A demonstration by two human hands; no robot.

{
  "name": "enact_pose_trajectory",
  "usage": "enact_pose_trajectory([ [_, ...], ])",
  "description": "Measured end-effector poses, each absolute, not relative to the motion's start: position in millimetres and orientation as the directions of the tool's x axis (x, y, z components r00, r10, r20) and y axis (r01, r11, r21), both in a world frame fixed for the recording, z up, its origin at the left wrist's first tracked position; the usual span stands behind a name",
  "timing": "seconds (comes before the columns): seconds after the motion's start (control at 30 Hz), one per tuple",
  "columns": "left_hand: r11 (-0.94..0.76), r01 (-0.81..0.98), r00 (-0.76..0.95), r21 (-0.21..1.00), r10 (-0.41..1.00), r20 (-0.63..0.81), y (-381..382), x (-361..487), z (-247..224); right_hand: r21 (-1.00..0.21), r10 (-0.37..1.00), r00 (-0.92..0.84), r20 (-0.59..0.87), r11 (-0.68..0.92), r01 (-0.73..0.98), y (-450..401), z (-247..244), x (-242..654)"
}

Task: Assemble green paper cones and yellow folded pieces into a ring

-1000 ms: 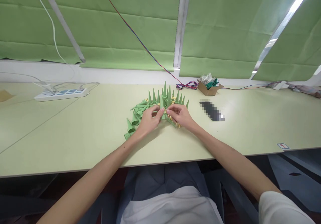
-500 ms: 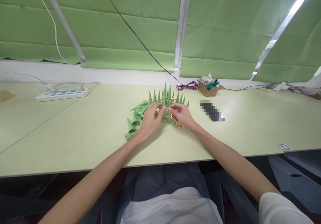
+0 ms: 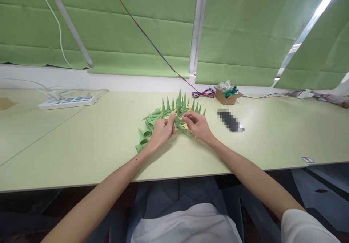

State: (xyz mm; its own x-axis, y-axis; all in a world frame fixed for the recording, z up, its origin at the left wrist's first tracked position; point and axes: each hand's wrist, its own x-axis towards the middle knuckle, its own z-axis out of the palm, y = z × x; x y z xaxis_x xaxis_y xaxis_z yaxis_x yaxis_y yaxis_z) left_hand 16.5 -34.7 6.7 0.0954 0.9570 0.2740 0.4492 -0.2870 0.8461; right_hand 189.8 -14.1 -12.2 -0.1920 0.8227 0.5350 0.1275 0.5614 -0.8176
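Note:
My left hand [image 3: 163, 129] is closed, thumb on top, against a green plastic cone [image 3: 177, 121] whose round end faces me. Fingertips of my right hand [image 3: 198, 126] pinch a small yellow piece [image 3: 182, 118] close beside that cone. Behind my hands several green cones [image 3: 179, 101] stand upright, with small yellow pieces among them. More hollow green cones [image 3: 147, 129] lie on their sides to the left of my left hand. One green cone [image 3: 185, 132] lies tilted just below the hands, near more yellow pieces.
On the pale table [image 3: 89, 148], a white power strip [image 3: 68, 102] lies at the left back. A small cardboard box [image 3: 227, 98] with crumpled plastic stands at the right back, beside bundled red-blue wire [image 3: 204, 93]. A blurred dark flat object [image 3: 230, 120] lies right.
My left hand has drawn slightly back and turned, its fingers curling in. The cone between my hands has tipped so its round end faces me. My right hand has hardly moved.

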Motion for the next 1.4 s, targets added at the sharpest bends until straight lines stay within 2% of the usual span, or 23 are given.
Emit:
enact_pose_trajectory([
  [0.13, -0.272, 0.44, 0.125, 0.856, 0.962, 0.242, -32.9, 15.7, 3.7, -0.805, 0.816, -0.214, 0.537, 0.571, 0.159, -15.6, -11.2, 190.3],
  [0.27, -0.272, 0.426, 0.142, 0.863, 0.962, 0.234, -33.5, 15.5, 2.8, -0.827, 0.828, -0.211, 0.519, 0.549, 0.122, -14.7, -12.0, 190.6],
  [0.83, -0.447, 0.489, 0.225, 0.75, 0.894, 0.386, -41.3, 18.2, 8.6, -0.925, 0.902, -0.204, 0.38, 0.374, -0.066, -9.9, -12.4, 188.6],
  [1.17, -0.482, 0.489, 0.165, 0.726, 0.869, 0.466, -36.2, 18.6, 1.8, -0.932, 0.915, -0.18, 0.36, 0.348, -0.099, -12.5, -6.0, 187.2],
  [1.4, -0.455, 0.451, 0.093, 0.768, 0.879, 0.467, -36.0, 19.0, 3.6, -0.932, 0.908, -0.213, 0.361, 0.346, -0.103, -13.4, -5.6, 185.1],
])
